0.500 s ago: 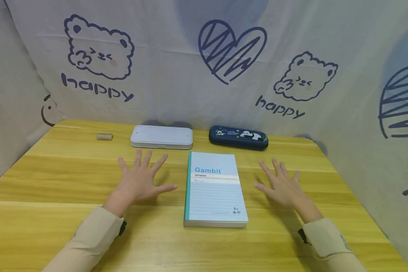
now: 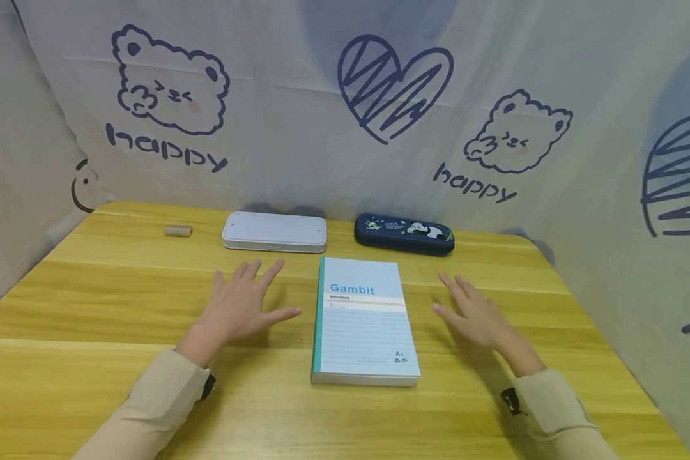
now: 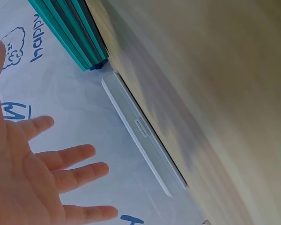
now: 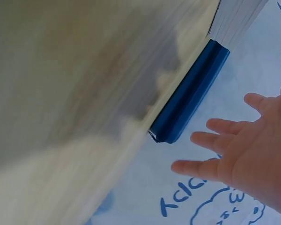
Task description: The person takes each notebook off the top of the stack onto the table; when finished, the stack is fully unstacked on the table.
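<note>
A thick pale blue "Gambit" notebook [image 2: 363, 332] with a teal spine lies in the middle of the table. In the left wrist view its spine side [image 3: 75, 35] shows several teal layers, like a stack. To its left my left hand [image 2: 236, 313] hovers over the wood, palm down, fingers extended and thumb toward the notebook. My right hand [image 2: 478, 316] is raised on the other side, fingers extended, thumb also pointing inward. Both hands are apart from the notebook and hold nothing. Each wrist view shows straight fingers, the left hand [image 3: 33, 183] and the right hand [image 4: 257, 145].
Behind the notebook lie a white pencil case [image 2: 274, 231] and a dark blue panda pencil case [image 2: 404, 234]. A small tan cylinder [image 2: 178, 230] rests at the back left of the wooden table [image 2: 253, 415]. A printed cloth [image 2: 282, 128] hangs behind the table.
The fingers of both hands are less widely spread and look a little lower or more foreshortened. Both wrists stay nearly in place, and the notebook and cases have not moved.
</note>
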{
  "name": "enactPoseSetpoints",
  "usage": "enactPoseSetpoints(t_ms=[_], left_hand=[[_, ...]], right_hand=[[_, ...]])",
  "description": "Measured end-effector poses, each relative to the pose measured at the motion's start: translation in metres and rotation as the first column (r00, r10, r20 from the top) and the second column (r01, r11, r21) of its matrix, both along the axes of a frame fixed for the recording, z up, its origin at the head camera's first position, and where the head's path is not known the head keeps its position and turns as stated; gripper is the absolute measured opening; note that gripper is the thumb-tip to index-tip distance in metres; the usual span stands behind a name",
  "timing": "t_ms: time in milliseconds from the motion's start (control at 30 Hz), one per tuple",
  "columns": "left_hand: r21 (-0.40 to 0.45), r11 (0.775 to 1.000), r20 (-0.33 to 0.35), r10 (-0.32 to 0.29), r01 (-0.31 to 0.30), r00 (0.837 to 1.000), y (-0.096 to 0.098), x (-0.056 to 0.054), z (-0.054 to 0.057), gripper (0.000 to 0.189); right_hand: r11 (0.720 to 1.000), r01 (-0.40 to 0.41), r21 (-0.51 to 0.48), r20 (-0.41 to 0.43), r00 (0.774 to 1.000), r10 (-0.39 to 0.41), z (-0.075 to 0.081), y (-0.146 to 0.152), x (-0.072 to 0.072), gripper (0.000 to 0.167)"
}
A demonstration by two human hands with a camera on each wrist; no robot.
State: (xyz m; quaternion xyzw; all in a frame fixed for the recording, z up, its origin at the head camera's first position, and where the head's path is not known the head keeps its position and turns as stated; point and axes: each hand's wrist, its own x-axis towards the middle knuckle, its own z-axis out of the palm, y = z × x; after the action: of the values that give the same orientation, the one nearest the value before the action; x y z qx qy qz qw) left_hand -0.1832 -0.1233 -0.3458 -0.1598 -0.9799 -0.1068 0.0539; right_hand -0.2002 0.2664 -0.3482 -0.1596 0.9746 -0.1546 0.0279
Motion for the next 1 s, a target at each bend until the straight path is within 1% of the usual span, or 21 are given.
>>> enactPoseSetpoints(t_ms=[100,233,300,433,567,667,733,833,967,1000], left_hand=[[0.017,1.000,-0.003,-0.025,0.025,1.000,0.000,0.000,0.000,0.084],[0.028,0.998,-0.002,-0.056,0.056,0.998,0.000,0.001,-0.001,0.079],[0.035,0.997,0.004,-0.070,0.070,0.998,0.001,0.001,-0.001,0.077],[0.072,0.991,0.014,-0.118,0.116,0.993,0.002,0.002,-0.001,0.071],[0.153,0.975,0.049,-0.173,0.164,0.984,0.003,0.001,-0.002,0.063],[0.220,0.959,0.083,-0.199,0.177,0.976,0.005,0.000,-0.002,0.060],[0.262,0.947,0.093,-0.215,0.184,0.972,0.006,-0.001,-0.003,0.060],[0.327,0.924,0.098,-0.240,0.196,0.966,0.008,-0.003,-0.003,0.056],[0.422,0.883,0.113,-0.277,0.207,0.954,0.011,-0.006,-0.003,0.049],[0.445,0.871,0.120,-0.287,0.207,0.950,0.012,-0.007,-0.003,0.048]], right_hand=[[0.995,-0.044,-0.091,0.006,0.999,0.045,-0.003,0.002,-0.003,0.066],[0.973,-0.086,-0.213,0.028,0.995,0.094,-0.006,0.003,-0.007,0.065],[0.962,-0.084,-0.260,0.047,0.994,0.099,-0.007,0.004,-0.008,0.064],[0.948,-0.074,-0.309,0.069,0.993,0.100,-0.006,0.004,-0.008,0.059],[0.941,-0.044,-0.336,0.103,0.991,0.084,-0.005,0.002,-0.008,0.057],[0.922,-0.013,-0.387,0.149,0.986,0.076,-0.006,0.000,-0.009,0.058],[0.901,0.011,-0.434,0.185,0.980,0.077,-0.007,-0.001,-0.009,0.057],[0.853,0.045,-0.519,0.243,0.965,0.097,-0.007,-0.003,-0.009,0.055],[0.781,0.076,-0.620,0.303,0.941,0.149,-0.006,-0.006,-0.009,0.054],[0.769,0.077,-0.635,0.311,0.936,0.163,-0.006,-0.007,-0.008,0.054]])
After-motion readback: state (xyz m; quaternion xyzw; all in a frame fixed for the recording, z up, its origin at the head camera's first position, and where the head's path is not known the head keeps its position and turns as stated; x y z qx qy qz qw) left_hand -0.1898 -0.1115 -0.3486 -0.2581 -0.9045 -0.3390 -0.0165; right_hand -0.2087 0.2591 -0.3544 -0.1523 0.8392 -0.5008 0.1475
